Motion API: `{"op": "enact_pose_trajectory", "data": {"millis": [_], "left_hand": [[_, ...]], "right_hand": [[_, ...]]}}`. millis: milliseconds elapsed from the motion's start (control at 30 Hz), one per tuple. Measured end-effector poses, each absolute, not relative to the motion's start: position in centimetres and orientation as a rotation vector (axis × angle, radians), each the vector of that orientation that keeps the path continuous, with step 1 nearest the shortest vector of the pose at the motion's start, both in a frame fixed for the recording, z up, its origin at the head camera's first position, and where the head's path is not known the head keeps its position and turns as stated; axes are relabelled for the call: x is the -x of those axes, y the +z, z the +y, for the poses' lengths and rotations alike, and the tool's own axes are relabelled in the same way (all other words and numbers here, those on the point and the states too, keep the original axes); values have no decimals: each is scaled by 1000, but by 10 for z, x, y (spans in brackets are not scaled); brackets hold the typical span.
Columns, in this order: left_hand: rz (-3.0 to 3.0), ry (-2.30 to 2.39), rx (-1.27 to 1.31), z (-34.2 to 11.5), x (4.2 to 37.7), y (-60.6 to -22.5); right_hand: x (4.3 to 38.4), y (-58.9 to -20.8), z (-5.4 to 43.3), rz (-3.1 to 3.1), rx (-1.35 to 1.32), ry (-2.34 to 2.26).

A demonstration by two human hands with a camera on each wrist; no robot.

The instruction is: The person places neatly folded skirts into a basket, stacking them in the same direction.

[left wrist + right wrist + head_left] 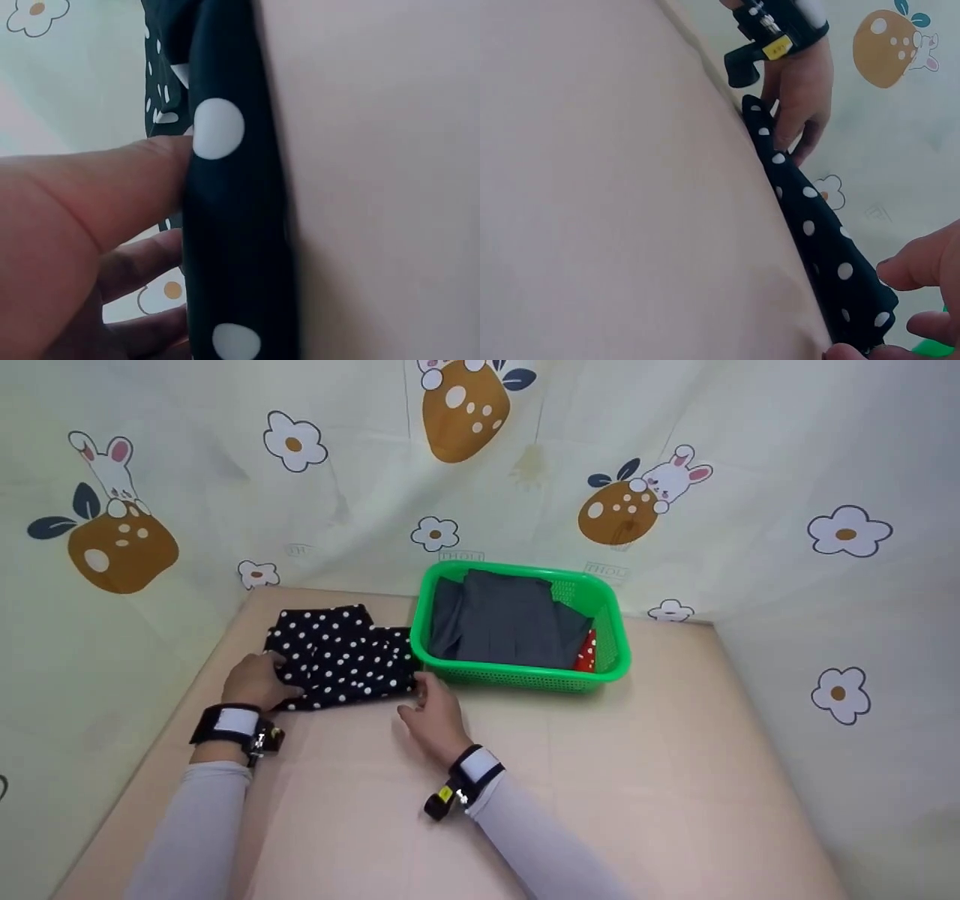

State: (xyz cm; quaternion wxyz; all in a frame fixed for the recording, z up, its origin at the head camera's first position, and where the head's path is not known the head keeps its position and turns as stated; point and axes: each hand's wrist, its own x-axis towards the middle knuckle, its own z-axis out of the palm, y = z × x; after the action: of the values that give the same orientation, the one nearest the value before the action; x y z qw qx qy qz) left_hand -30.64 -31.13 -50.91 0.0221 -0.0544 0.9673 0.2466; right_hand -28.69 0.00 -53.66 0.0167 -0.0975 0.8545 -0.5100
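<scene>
the dotted cloth (337, 660) lies just left of the basket (517, 670), long axis running toward it. the left hand (255, 682), grip spread wide, touches the end away from the basket; the right hand (439, 720), grip also wide, is at the basket-side corner.

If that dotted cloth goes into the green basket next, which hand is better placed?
Likely the right hand, at the end of the dotted cloth nearest the basket; the left hand is at the far end.

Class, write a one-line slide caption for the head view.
Left hand and right hand at opposite ends of a dotted cloth, beside a green basket holding grey cloth.
</scene>
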Motion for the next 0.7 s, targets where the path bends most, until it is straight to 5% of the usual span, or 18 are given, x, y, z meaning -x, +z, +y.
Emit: {"op": "enact_pose_trajectory", "data": {"millis": [700], "left_hand": [[3033, 773, 109, -294, 236, -516]], "right_hand": [[294, -535, 23, 2687, 482, -1293]]}}
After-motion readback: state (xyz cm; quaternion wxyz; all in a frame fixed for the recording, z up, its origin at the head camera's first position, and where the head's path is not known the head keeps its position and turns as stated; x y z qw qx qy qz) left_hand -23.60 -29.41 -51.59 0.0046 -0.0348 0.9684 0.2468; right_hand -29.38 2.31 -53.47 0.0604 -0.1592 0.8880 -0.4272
